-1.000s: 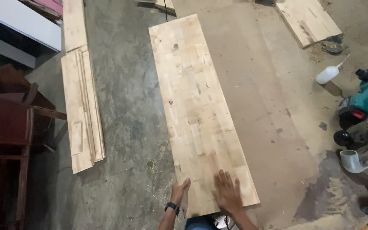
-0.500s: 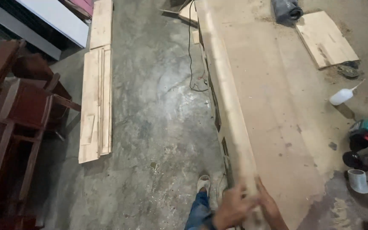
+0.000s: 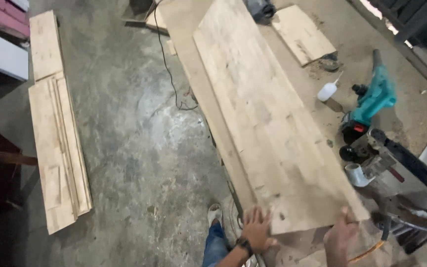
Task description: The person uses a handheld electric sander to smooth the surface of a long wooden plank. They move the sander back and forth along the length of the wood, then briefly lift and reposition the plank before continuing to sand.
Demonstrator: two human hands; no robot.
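Woodworking shop: boards [image 3: 58,148], power tools [image 3: 371,101]
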